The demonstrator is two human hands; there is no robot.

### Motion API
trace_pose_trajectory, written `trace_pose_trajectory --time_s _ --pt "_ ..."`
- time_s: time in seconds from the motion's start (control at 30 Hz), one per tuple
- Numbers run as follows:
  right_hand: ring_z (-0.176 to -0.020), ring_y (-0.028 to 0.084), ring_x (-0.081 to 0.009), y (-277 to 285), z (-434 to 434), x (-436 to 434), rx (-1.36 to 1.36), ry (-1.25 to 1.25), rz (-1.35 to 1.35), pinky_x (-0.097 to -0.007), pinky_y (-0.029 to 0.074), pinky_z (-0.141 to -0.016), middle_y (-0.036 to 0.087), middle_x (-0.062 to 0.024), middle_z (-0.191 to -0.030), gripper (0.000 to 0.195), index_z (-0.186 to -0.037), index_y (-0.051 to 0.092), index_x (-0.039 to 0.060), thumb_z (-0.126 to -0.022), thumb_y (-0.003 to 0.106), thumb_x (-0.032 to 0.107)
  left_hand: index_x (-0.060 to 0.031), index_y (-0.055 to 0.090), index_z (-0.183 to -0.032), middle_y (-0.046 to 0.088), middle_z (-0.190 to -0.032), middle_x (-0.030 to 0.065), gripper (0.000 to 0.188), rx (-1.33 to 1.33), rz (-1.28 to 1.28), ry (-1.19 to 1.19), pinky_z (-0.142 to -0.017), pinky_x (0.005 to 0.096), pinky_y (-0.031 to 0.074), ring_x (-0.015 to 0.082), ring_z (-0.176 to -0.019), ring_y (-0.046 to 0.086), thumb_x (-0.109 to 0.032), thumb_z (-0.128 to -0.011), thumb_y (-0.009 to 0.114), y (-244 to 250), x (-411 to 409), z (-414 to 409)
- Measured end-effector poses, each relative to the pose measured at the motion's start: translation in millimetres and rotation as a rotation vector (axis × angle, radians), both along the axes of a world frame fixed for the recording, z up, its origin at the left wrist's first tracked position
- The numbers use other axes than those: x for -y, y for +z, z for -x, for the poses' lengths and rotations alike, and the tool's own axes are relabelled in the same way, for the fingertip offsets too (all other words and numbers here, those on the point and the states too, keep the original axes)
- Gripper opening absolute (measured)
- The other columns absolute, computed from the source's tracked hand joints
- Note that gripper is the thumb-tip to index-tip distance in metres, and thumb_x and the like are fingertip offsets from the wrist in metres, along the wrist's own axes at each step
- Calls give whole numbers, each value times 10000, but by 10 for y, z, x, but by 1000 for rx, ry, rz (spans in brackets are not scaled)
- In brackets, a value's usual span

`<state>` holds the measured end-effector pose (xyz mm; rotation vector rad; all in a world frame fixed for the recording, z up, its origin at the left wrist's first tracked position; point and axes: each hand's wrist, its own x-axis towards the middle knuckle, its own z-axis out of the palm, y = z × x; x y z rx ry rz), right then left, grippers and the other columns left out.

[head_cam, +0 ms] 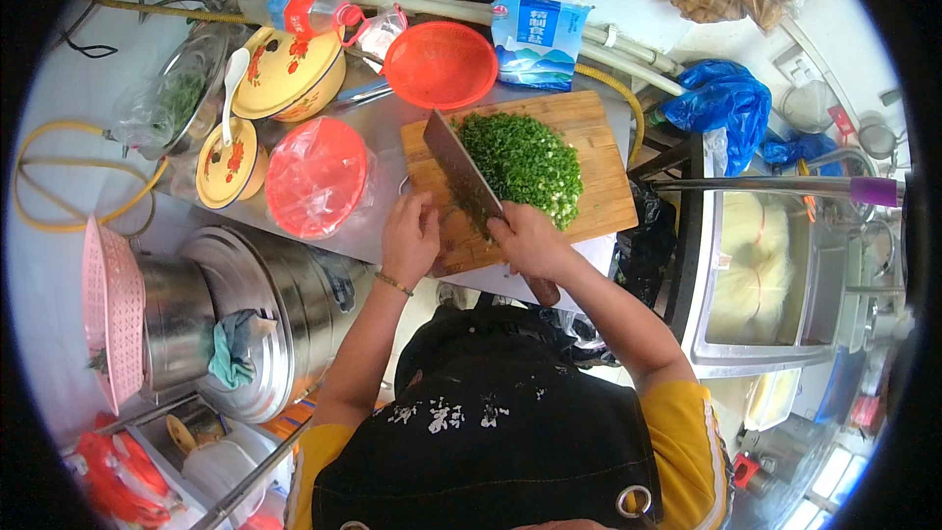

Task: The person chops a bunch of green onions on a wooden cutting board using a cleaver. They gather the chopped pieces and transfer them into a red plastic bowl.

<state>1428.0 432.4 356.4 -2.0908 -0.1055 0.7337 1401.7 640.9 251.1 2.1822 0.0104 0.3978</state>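
Observation:
My right hand (pixel 531 241) grips a cleaver (pixel 465 168) by its wooden handle near the blade. The blade slants across the left part of a wooden cutting board (pixel 607 191), along the left side of a heap of finely chopped green herbs or scallions (pixel 519 158). Small green bits lie on the board left of and under the blade. At the board's left edge is my left hand (pixel 411 232), its fingers loosely curled; nothing shows in it, and whether the fingertips touch the board cannot be told.
Left of the board stand a red plastic-covered bowl (pixel 316 178) and yellow lidded enamel pots (pixel 283 77). Behind it are a red plastic basket (pixel 441 66) and a blue salt bag (pixel 541 44). A large steel pot (pixel 294 309) stands lower left; a bin of noodles (pixel 754 265) is right.

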Motion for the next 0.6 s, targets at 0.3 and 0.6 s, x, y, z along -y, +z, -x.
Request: trace_pose_trajectory --time_s 0.3,0.6 --pt "-907 656 -497 -392 -38 -230 253 136 133 -573 513 -842 666 -325 -884 296 -920 613 -47 -959 492 220 -24 659 -891 615 -907 153 93 92 -338 -44 -798 452 490 376 -899 603 -35 -809 702 -49 2 94" --pt "-924 637 -518 -282 25 -175 129 143 91 -577 503 -857 659 -333 -894 301 -941 625 -58 -955 500 216 -30 633 -865 595 -868 157 60 92 -372 -7 -782 461 480 371 -866 592 -28 -809 657 -96 69 -4"
